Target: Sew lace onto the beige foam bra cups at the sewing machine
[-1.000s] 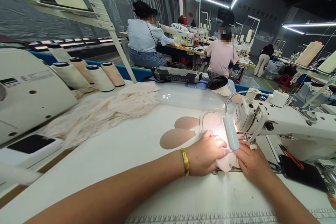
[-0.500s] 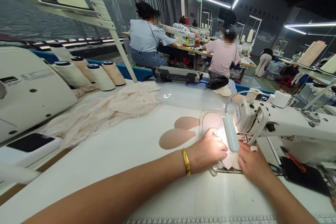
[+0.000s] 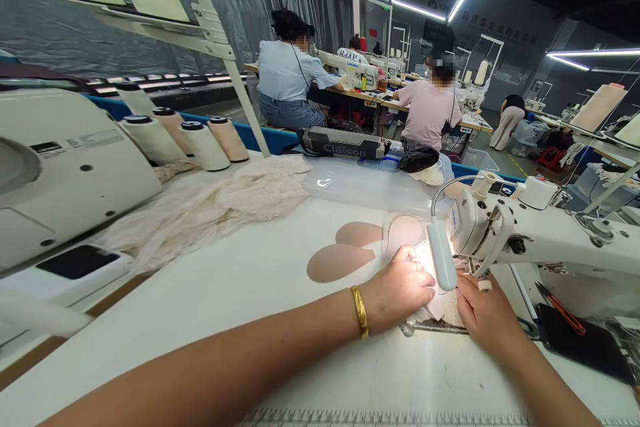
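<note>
My left hand (image 3: 400, 290), with a gold bangle on the wrist, lies with curled fingers on a small beige fabric piece (image 3: 440, 307) under the lamp of the white sewing machine (image 3: 525, 233). My right hand (image 3: 483, 313) presses the same piece from the right, just in front of the needle. The fabric sits on the metal needle plate, mostly hidden by both hands and the lamp head (image 3: 441, 255). Two tan oval fabric cups (image 3: 340, 261) lie on the white table just left of my left hand.
A heap of cream lace fabric (image 3: 200, 210) lies at the left, behind it several thread cones (image 3: 200, 143) and a white machine (image 3: 65, 167). Red-handled scissors (image 3: 560, 307) rest on a black pad at the right. Other people sew at tables beyond.
The fabric piece has slid a little away from me under the needle, with both hands following it. The view has shifted slightly.
</note>
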`<state>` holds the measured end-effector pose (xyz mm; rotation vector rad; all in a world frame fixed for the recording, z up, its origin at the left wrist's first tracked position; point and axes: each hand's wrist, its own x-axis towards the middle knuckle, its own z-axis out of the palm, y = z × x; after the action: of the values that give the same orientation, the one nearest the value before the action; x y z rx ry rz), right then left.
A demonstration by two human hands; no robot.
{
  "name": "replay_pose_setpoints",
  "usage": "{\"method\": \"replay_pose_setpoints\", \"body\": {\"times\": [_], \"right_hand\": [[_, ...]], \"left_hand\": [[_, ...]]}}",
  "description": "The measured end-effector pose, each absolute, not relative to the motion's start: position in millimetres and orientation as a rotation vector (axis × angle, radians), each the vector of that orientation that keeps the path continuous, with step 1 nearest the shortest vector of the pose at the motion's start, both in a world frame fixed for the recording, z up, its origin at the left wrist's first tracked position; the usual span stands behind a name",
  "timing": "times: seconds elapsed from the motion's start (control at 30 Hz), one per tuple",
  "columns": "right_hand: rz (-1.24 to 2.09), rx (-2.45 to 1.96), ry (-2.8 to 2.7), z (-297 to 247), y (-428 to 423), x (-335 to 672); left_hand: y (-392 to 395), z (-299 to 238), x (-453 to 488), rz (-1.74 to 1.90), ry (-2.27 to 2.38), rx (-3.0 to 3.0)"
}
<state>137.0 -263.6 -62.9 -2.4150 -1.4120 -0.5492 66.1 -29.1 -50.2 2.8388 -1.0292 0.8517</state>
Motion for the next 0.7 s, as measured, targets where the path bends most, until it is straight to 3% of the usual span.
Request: {"method": "replay_pose_setpoints", "body": {"times": [0.2, 0.7], "right_hand": [[-0.76, -2.272, -1.292, -57.0, -262.0, 132.3], [-0.751, -2.225, -1.275, -56.9, -259.5, 132.6]], "left_hand": [[-28.8, -50.9, 67.2, 0.725, -0.995, 2.86], [-31.5, -48.7, 61.8, 0.766, -0.986, 2.832]]}}
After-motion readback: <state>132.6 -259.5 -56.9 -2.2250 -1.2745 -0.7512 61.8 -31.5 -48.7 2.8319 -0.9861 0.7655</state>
